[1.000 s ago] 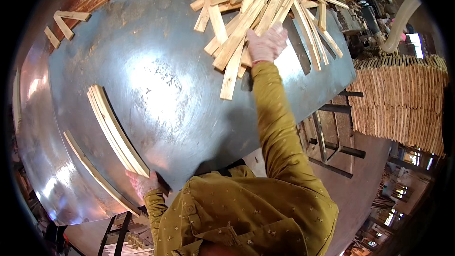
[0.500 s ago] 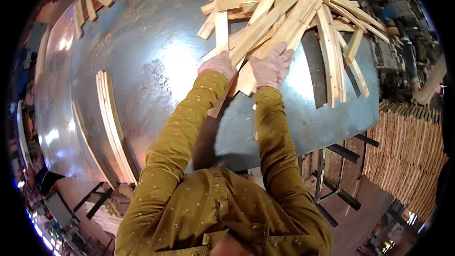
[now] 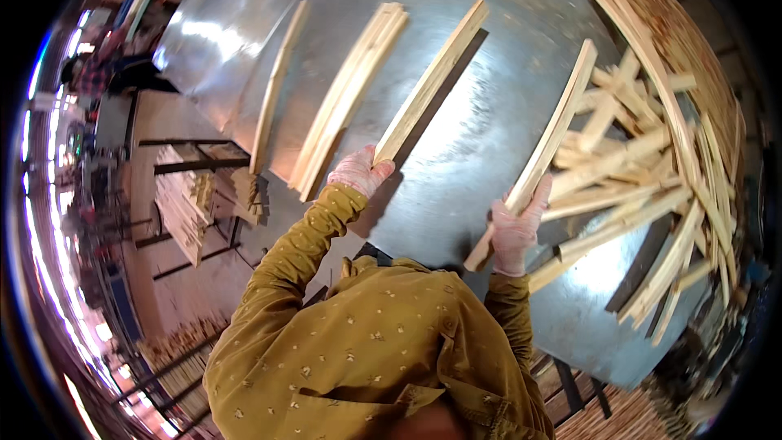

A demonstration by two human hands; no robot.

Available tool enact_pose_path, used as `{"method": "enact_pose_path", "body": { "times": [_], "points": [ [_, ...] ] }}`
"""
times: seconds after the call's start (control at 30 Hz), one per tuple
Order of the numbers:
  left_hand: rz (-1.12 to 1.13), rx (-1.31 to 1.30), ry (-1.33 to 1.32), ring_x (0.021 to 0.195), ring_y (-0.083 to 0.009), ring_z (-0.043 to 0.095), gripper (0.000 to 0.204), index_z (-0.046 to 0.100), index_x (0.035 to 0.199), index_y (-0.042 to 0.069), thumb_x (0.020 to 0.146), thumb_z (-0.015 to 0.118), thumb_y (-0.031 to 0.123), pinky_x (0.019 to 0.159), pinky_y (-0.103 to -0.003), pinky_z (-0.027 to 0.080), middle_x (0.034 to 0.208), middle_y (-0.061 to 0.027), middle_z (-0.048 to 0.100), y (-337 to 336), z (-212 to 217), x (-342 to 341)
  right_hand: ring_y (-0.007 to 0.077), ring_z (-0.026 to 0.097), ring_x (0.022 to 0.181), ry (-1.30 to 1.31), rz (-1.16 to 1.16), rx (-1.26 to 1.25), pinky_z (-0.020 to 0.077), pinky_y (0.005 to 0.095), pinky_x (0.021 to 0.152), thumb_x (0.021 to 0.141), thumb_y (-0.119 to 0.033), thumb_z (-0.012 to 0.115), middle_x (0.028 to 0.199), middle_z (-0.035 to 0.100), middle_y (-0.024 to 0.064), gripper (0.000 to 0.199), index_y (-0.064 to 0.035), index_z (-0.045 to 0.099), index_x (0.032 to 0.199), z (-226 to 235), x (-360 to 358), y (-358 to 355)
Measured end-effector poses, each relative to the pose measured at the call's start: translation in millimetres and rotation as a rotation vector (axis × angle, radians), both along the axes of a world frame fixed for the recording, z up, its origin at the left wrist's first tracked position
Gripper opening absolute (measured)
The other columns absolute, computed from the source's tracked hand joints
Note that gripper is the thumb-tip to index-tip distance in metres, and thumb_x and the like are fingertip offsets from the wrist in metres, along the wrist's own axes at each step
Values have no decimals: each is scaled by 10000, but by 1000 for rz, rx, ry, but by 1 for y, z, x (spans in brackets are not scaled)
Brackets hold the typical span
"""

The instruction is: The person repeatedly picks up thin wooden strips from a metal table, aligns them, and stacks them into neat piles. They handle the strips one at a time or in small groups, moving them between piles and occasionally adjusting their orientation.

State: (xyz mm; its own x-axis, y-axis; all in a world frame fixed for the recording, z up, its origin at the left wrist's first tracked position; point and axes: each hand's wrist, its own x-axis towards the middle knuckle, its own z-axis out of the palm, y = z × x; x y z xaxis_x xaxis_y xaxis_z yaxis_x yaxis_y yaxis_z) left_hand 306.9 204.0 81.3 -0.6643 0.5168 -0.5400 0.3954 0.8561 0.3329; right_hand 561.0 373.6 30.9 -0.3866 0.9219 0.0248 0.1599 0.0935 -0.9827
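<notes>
Pale pink gloves cover both hands. My left hand (image 3: 361,172) grips the near end of a wooden strip (image 3: 430,81), which slants up and away over the metal tabletop, its dark shadow beside it. To the left of that strip lie a small bundle of strips (image 3: 350,102) and one single strip (image 3: 278,85). My right hand (image 3: 520,228) is closed round a second wooden strip (image 3: 552,132) near its lower end. This strip stands at a slant just left of a jumbled heap of wooden pieces (image 3: 623,165). The palm side of the right grip is partly hidden.
A grey metal table (image 3: 448,195) spreads under the strips. Long boards (image 3: 652,49) run along its far right side. Off its left edge, a black rack (image 3: 199,165) carries stacked wood (image 3: 181,204). Another person (image 3: 98,65) is at the far left.
The view has swung toward the left. My left hand has moved left, away from the heap, with a strip in it. My right hand now holds a strip beside the heap.
</notes>
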Motion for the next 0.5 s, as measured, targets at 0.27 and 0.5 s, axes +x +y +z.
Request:
{"method": "enact_pose_path", "body": {
  "times": [0.27, 0.5],
  "points": [
    [71, -214, 452, 1407, -366, 361, 573, 619, 1276, 71, 881, 657, 483, 1119, -424, 380, 1515, -185, 404, -122, 24, -150, 173, 532, 1040, 391, 106, -402, 501, 313, 908, 765, 40, 660, 1388, 431, 103, 955, -87, 184, 1584, 19, -94, -53],
    [392, 71, 343, 1332, -378, 469, 899, 268, 1551, 174, 807, 768, 242, 1057, -437, 454, 1568, -206, 302, -187, -73, -227, 151, 563, 721, 75, 336, -894, 520, 302, 657, 819, 29, 566, 1101, 501, 76, 805, -101, 208, 1529, 35, -132, -146]
  ]
}}
